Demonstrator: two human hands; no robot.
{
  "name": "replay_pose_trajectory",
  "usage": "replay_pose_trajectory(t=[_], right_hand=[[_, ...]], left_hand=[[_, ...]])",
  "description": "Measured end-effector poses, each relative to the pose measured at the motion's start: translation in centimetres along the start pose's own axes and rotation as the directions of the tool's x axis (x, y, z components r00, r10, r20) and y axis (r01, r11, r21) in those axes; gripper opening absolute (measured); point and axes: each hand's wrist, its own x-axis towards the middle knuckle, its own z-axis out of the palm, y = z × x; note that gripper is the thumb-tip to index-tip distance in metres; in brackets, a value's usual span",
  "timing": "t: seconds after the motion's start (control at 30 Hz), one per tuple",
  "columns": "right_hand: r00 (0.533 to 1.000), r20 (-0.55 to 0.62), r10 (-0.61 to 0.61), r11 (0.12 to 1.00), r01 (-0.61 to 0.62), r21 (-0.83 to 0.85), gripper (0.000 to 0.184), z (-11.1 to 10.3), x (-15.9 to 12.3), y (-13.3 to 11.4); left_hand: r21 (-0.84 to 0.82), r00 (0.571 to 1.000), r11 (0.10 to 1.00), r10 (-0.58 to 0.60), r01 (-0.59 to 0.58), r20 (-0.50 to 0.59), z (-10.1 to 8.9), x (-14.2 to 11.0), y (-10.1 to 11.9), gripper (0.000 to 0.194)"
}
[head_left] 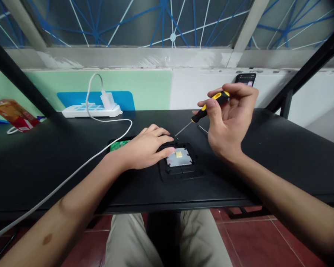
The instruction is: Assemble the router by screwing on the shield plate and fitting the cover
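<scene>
My right hand (228,118) is closed around a yellow and black screwdriver (208,107), whose thin shaft points down and left toward the top edge of a small black device (180,172). The device lies open on the black desk, showing a silver plate (179,158) with a small yellow pad on it. My left hand (146,146) rests on the device's left side, fingers curled lightly with the fingertips pressing near the plate. A green circuit board (119,145) peeks out from under my left hand.
A white power strip (91,110) with a plugged charger sits at the back left; its white cable (72,174) runs across the black desk (281,159). A drink bottle (12,113) lies at far left. A phone (246,79) leans on the wall behind my right hand.
</scene>
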Motion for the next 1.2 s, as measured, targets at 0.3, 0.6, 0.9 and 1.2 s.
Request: replay_pose_trajectory(t=[0.3, 0.6, 0.9, 1.2], right_hand=[[1.0, 0.005, 0.018, 0.999, -0.018, 0.031, 0.029, 0.2, -0.1, -1.1], [0.99, 0.111, 0.093, 0.974, -0.113, 0.196, 0.031, 1.1, -1.3, -1.8], [0.986, 0.141, 0.087, 0.977, -0.112, 0.18, 0.03, 1.2, -1.5, -2.1], [0.988, 0.133, 0.074, 0.977, -0.099, 0.189, 0.031, 1.1, -1.5, -2.1]], left_hand=[[-0.028, 0.991, 0.999, -0.04, 0.044, 0.126, -1.3, -0.6, 1.0, 0.08], [0.019, 0.985, 0.999, -0.028, 0.025, 0.171, -1.2, -0.6, 1.4, 0.101], [0.022, 0.986, 1.0, -0.021, 0.017, 0.165, -1.0, -0.5, 1.4, 0.1], [0.015, 0.985, 1.0, -0.023, 0.021, 0.174, -1.1, -0.6, 1.3, 0.099]])
